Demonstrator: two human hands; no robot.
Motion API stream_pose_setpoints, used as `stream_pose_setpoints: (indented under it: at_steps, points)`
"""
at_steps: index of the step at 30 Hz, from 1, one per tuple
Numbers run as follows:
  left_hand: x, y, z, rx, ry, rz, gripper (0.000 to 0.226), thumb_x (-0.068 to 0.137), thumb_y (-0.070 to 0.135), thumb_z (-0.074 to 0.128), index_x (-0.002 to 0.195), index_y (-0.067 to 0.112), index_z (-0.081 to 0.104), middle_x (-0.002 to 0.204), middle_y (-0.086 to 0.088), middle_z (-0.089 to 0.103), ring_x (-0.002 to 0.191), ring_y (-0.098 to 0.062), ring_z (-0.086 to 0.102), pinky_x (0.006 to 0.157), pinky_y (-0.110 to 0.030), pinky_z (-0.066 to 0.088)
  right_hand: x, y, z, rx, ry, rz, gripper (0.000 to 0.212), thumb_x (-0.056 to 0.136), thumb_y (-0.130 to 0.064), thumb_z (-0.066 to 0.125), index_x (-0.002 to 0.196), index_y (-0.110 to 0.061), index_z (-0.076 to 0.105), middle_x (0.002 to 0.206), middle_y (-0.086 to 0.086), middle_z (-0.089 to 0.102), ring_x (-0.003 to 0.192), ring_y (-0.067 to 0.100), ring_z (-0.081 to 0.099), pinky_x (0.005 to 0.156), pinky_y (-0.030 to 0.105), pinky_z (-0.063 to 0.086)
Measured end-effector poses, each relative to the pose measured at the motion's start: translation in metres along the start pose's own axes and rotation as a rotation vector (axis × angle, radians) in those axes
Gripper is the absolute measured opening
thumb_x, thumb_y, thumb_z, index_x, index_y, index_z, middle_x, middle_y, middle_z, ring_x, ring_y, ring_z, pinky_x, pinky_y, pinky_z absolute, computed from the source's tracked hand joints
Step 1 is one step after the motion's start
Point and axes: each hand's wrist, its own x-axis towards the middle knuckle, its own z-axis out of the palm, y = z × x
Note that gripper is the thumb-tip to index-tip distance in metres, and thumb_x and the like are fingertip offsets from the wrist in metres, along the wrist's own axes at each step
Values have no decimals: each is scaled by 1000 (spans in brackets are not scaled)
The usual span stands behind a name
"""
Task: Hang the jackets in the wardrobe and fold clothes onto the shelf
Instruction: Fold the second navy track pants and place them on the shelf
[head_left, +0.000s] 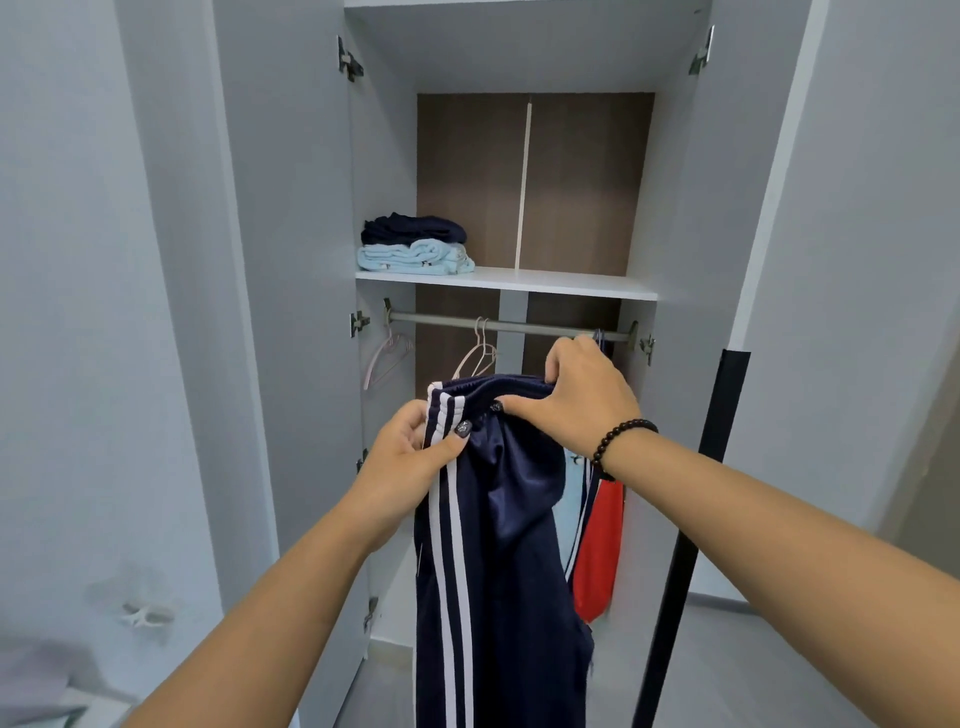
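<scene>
**Striped navy trousers held up at the open wardrobe**

The person holds a pair of navy track trousers (493, 545) by the waistband in front of the open wardrobe (291, 260). The left hand (410, 457) pinches the left end of the waistband, thumb over the two white side stripes. The right hand (576, 400), a dark bead bracelet (621, 441) at its wrist, grips the right part of the waistband with fingers curled over the top edge. The legs hang straight down, out of view at the bottom.

Behind them, the shelf (545, 283) carries a folded pile at its left end: a dark navy piece (413, 228) on a light blue one (415, 258). Below the shelf runs the rail (519, 326), with two empty pale hangers (480, 353) near its middle, another at the far left, and a red and blue garment (597, 540) hanging at the right, just behind the trousers.

Risks, as I judge them: the fabric looks glossy and slippery, so a pinch this light at the left could let the waistband slide free. The long legs may swing into the hanging garment or snag a hanger. Folding in mid-air could leave the stripes misaligned and the bundle loose, and setting a sloppy fold on the pile could topple it.

No brand name, label or writing can be read; the side stripes are the only marking.
</scene>
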Motion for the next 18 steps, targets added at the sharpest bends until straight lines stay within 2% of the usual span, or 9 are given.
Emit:
stream_pose_setpoints:
  at_steps: [3, 5, 7, 8, 10, 12, 14, 16, 18]
  points:
    - [-2, -4, -5, -1, 92, 32, 19, 92, 10, 63, 95, 29, 63, 95, 1, 74, 87, -13, 70, 71, -21, 56, -2, -15, 23, -7, -135, 152, 53, 71, -68, 63, 72, -19, 43, 71, -1, 55, 65, 21, 57, 48, 29, 43]
    - [-4, -8, -11, 9, 153, 42, 21, 90, 11, 65, 88, 32, 63, 91, 1, 74, 82, -13, 71, 68, -22, 56, 0, -26, 33, 228, -232, 298, 55, 72, -59, 70, 89, -10, 51, 79, 8, 62, 64, 26, 65, 45, 30, 48]
    - [-9, -13, -18, 8, 209, 36, 19, 89, 12, 67, 90, 30, 61, 89, 0, 74, 81, -16, 72, 67, -25, 57, 2, -39, 39, 562, -328, 522, 56, 75, -43, 75, 107, -3, 53, 84, 16, 66, 58, 31, 69, 46, 33, 56]
    - [-12, -16, -21, 13, 229, 35, 18, 88, 11, 68, 92, 27, 60, 89, 0, 73, 81, -18, 71, 68, -27, 59, 2, -46, 41, 702, -389, 655, 52, 80, -38, 72, 111, -2, 52, 83, 18, 67, 59, 33, 70, 49, 35, 58]
    - [-19, -21, -26, 49, 235, 51, 20, 87, 8, 69, 91, 25, 59, 87, -1, 72, 80, -20, 70, 69, -30, 60, 2, -60, 48, 894, -559, 834, 40, 90, -41, 57, 110, -6, 53, 82, 17, 66, 66, 32, 70, 53, 35, 58]
    - [-27, -27, -29, 136, 222, 86, 27, 85, 4, 69, 86, 28, 57, 83, 1, 71, 74, -17, 68, 66, -28, 58, 2, -73, 60, 935, -733, 870, 48, 88, -54, 50, 107, -11, 60, 88, 14, 70, 77, 27, 70, 59, 35, 58]
    - [-34, -35, -31, 246, 215, 111, 33, 83, 3, 69, 82, 33, 54, 79, 4, 69, 68, -15, 65, 59, -27, 54, 3, -84, 74, 889, -842, 835, 53, 81, -61, 55, 100, -13, 65, 86, 9, 73, 77, 24, 71, 63, 36, 59]
    - [-41, -44, -35, 343, 226, 113, 39, 82, 4, 70, 80, 39, 53, 77, 9, 68, 66, -8, 63, 54, -20, 49, 5, -98, 87, 761, -884, 794, 38, 82, -46, 63, 91, -10, 63, 81, 9, 70, 72, 24, 69, 68, 33, 58]
    - [-51, -53, -43, 417, 268, 95, 39, 82, 10, 71, 82, 43, 52, 79, 15, 67, 68, -4, 63, 54, -14, 47, 7, -114, 97, 599, -786, 724, 16, 91, -23, 58, 79, -11, 55, 78, 10, 58, 70, 23, 59, 71, 17, 50]
